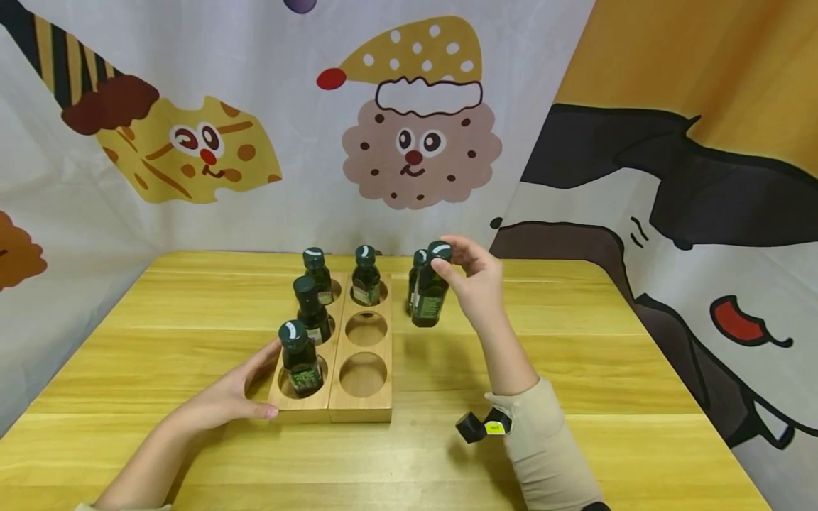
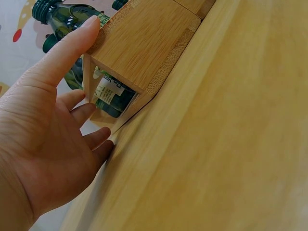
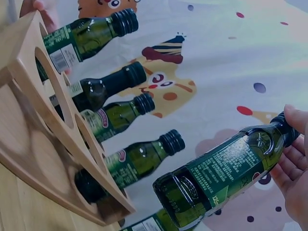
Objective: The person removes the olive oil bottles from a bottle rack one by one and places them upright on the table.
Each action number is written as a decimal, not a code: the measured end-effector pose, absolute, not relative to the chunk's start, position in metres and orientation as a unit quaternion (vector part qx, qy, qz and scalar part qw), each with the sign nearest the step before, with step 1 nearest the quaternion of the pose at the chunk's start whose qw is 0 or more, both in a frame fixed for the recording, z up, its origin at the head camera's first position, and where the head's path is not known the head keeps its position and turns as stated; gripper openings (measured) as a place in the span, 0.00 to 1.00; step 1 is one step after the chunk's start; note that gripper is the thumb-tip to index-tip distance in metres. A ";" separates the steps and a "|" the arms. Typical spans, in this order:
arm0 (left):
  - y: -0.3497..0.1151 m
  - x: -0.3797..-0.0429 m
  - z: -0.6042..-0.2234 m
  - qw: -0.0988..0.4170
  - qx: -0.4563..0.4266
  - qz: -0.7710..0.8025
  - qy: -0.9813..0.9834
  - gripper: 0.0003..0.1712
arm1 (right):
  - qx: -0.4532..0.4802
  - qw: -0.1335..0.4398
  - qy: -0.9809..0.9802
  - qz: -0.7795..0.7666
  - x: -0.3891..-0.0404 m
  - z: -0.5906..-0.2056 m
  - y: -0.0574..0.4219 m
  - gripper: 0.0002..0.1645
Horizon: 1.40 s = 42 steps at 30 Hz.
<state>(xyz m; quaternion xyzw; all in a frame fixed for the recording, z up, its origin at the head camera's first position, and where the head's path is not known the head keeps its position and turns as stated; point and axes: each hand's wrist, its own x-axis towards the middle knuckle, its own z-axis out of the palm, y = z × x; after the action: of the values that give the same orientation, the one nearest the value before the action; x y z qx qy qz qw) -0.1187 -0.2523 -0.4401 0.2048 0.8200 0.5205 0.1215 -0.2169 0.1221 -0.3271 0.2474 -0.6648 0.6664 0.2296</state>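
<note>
A wooden bottle rack (image 1: pixel 361 411) with two columns of round holes stands on the table. Its left column carries three small green glass bottles (image 1: pixel 302 365) with dark caps; one more bottle (image 1: pixel 366 278) stands in the right column's far hole, the two nearer holes bare. My left hand (image 1: pixel 233 394) rests against the rack's near left corner, its thumb (image 2: pixel 79 41) on the front edge and its fingers loosely along the side. To the right of the rack, my right hand (image 1: pixel 478 280) pinches a green bottle (image 3: pixel 219 173) by its cap and neck, tilted slightly.
Behind the held bottle another green bottle (image 1: pixel 412 284), partly hidden, is at the right of the rack. The yellow wooden table (image 1: pixel 575 369) ends at a printed curtain (image 1: pixel 287 220). A black wrist device (image 1: pixel 479 426) sticks out from the right sleeve.
</note>
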 end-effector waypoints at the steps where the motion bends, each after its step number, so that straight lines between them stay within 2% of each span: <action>1: -0.252 -0.119 -0.440 0.121 0.205 0.520 0.820 0.62 | 0.248 0.233 -0.665 0.665 -0.217 -0.327 0.123 0.16; 22: -0.252 -0.119 -0.437 0.124 0.203 0.520 0.820 0.61 | 0.180 0.284 -0.717 0.610 -0.218 -0.316 0.140 0.16; 42: -0.250 -0.118 -0.439 0.127 0.202 0.523 0.818 0.63 | 0.126 0.250 -0.747 0.604 -0.238 -0.345 0.147 0.19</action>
<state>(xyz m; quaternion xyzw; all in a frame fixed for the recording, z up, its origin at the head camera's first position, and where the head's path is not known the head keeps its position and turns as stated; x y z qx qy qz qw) -0.1181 -0.2504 -0.4386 0.2018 0.8181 0.5234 0.1267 -0.2376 0.1472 -0.3455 0.1261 -0.7466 0.6036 0.2499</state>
